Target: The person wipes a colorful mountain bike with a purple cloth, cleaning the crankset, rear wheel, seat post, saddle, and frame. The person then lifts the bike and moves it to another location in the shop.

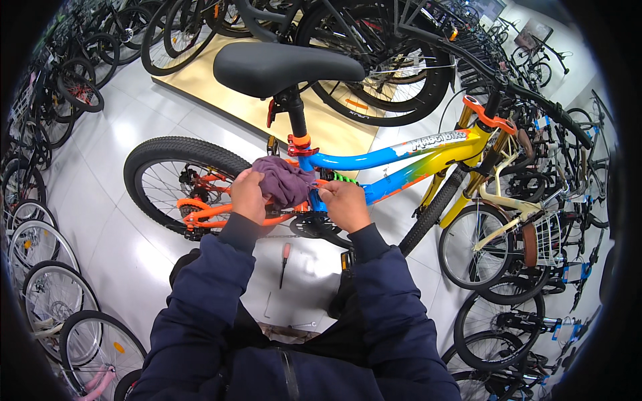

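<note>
A purple cloth (pixel 286 182) is bunched against the rear of a bicycle frame (pixel 354 160) painted blue, yellow and orange. My left hand (pixel 249 198) grips the cloth's left side, just over the orange rear arm (pixel 231 218). On the other side of the blue seat tube (pixel 318 199), my right hand (pixel 344 206) is closed with thumb and finger pinched together close to the tube. Whatever lies in that pinch is too small to make out. Above both hands is the black saddle (pixel 284 70), on a post with a red clamp (pixel 302 147).
On the floor between my legs lie a screwdriver (pixel 285 264), a hex key (pixel 269 305) and a wrench (pixel 303 325). Behind the bicycle, a low wooden platform (pixel 221 83) carries other bikes. Rows of parked bicycles line the left and right, including one with a white basket (pixel 550 244).
</note>
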`<state>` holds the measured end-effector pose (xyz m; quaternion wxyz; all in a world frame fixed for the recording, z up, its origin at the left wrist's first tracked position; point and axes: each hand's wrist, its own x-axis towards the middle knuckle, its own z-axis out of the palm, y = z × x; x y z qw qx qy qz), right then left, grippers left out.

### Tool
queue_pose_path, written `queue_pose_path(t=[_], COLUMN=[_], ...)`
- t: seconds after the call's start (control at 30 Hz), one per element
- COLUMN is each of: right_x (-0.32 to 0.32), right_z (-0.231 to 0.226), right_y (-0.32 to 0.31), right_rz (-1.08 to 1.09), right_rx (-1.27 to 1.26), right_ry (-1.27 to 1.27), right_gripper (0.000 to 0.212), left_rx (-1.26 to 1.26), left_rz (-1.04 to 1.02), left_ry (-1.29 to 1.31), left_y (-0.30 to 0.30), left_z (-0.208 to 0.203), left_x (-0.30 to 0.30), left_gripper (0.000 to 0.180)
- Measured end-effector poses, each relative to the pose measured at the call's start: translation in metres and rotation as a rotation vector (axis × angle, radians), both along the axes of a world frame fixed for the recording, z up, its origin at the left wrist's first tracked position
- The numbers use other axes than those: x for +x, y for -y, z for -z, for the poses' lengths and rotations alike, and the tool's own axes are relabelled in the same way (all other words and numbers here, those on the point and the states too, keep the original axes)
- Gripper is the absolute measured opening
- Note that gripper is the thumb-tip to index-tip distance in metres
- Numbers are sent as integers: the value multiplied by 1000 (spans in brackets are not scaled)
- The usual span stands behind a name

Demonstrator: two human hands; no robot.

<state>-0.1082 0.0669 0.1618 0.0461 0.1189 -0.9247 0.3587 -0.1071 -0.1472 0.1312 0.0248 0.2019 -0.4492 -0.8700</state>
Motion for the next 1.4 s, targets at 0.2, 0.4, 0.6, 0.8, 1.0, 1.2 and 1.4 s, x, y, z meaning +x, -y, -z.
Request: queue_pose_path(t=[0.2, 0.4, 0.6, 0.8, 1.0, 1.2, 1.4], right_x=[-2, 0, 1, -1, -8, -9, -3], right_z=[-17, -33, -35, -12, 11, 20, 13], right_y=[-18, -43, -72, -70, -63, -47, -53], right_rz=[46, 120, 137, 64, 93, 116, 95], right_rx=[98, 235, 205, 286, 356, 491, 477], right_ry=[-40, -68, -42, -60, -84, 46, 15], right_gripper=[17, 19, 20, 18, 20, 20, 23], left_rx=[-308, -266, -456, -514, -570, -462, -545], left_rz=[173, 474, 669, 692, 699, 615, 846], left_ry=[-91, -291, -103, -23, -15, -98, -26], left_y=[-16, -36, -48, -58, -58, -67, -59], left_z=[11, 14, 37, 53, 65, 82, 53], left_x=[2, 18, 26, 29, 28, 28, 34], left_gripper=[29, 29, 26, 25, 26, 30, 27])
